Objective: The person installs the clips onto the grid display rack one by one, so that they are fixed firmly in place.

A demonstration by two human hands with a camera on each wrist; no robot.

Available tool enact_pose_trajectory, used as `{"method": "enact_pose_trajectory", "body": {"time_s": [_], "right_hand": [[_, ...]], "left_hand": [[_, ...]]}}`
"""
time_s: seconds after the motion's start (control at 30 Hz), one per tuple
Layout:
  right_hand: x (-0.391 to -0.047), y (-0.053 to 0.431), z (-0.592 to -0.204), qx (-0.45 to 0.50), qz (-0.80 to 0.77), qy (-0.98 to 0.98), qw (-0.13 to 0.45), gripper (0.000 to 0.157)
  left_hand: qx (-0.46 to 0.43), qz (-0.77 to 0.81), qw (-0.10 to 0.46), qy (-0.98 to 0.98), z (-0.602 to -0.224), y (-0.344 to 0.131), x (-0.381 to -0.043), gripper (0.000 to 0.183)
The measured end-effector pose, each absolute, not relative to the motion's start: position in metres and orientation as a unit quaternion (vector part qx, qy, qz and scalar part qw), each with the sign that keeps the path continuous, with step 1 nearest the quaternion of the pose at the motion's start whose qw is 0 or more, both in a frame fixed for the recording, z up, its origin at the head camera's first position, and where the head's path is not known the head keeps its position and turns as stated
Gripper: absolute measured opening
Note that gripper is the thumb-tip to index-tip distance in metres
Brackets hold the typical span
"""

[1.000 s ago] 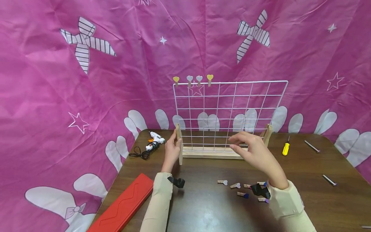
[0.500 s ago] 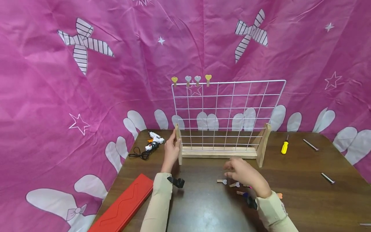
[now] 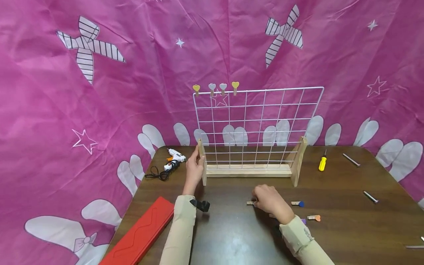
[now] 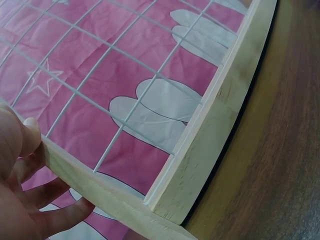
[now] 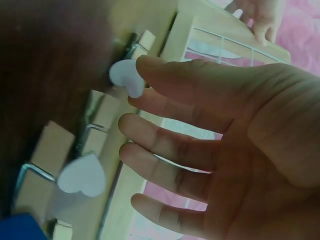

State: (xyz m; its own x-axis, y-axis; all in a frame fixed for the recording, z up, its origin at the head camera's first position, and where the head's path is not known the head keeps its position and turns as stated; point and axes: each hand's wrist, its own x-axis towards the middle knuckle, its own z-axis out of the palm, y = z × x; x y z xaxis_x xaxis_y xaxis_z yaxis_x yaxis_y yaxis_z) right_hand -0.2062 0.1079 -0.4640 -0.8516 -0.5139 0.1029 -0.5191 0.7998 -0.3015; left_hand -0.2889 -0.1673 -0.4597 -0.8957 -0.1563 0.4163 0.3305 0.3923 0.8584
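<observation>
A white wire grid stands in a wooden base (image 3: 248, 171), several heart clothespins (image 3: 235, 87) clipped along its top left. My left hand (image 3: 194, 170) holds the stand's left wooden post (image 4: 100, 189), thumb on one side and fingers on the other. Low over the table, my right hand (image 3: 271, 200) pinches the white heart clothespin (image 5: 127, 77) by its heart between thumb and index finger. Its other fingers stay extended. Beside it lie another white heart clothespin (image 5: 82, 175), a blue one (image 3: 298, 203) and an orange one (image 3: 314, 218). The right hand partly hides others in the head view.
A glue gun (image 3: 176, 156) with a coiled black cord lies at the back left. Along the left edge rests a red box (image 3: 142, 232). On the right are a yellow screwdriver (image 3: 322, 164) and metal rods (image 3: 370, 197). A pink curtain hangs behind.
My right hand has come down and left from in front of the grid to the clothespins, and now pinches a white one. The left hand keeps its hold on the post.
</observation>
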Motion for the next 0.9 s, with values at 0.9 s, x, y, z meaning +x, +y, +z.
{"method": "enact_pose_trajectory", "body": {"time_s": [0.9], "right_hand": [[-0.204,0.105,-0.47,0.265,0.169,-0.949,0.0,0.028]], "left_hand": [[-0.051,-0.55,0.227,-0.802,-0.459,-0.168,-0.29,0.053]]}}
